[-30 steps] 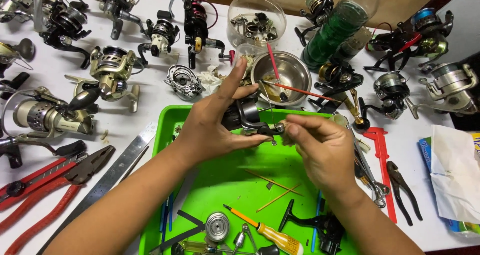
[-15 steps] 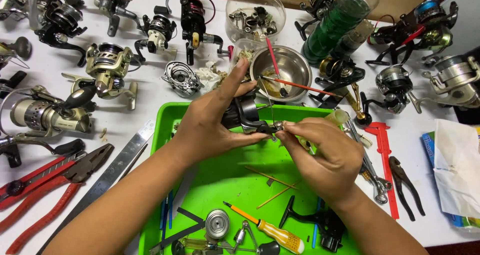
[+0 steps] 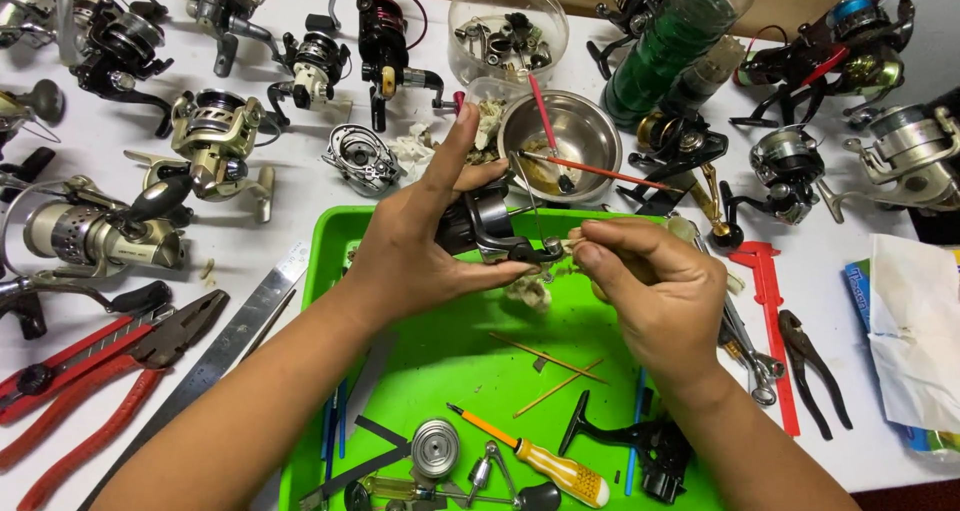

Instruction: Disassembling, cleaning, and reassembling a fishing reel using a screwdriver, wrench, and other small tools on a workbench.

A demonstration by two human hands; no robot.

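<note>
My left hand [image 3: 415, 241] grips a dark fishing reel rotor with its wire bail [image 3: 487, 226] above the green tray [image 3: 430, 361]. My right hand [image 3: 650, 291] pinches a small pale wad, like a bit of cloth or cotton [image 3: 575, 246], against the rotor's arm. A crumpled pale scrap [image 3: 525, 291] lies on the tray just below the hands. In the tray's near part lie a yellow-handled screwdriver [image 3: 545, 461], a metal spool [image 3: 435, 446], a black reel body [image 3: 645, 446] and thin wooden sticks [image 3: 550, 361].
Several spinning reels [image 3: 215, 141] cover the white table at left, back and right. A steel bowl [image 3: 570, 136] holds brushes; a clear tub [image 3: 505, 26] of parts stands behind it. Red pliers [image 3: 90, 371], a steel ruler [image 3: 235, 336], a red caliper [image 3: 770, 311] and black pliers [image 3: 815, 361] flank the tray.
Both hands stay above the tray with the rotor. My right fingers have shifted slightly along the rotor's arm with the wad; the view has drifted a little.
</note>
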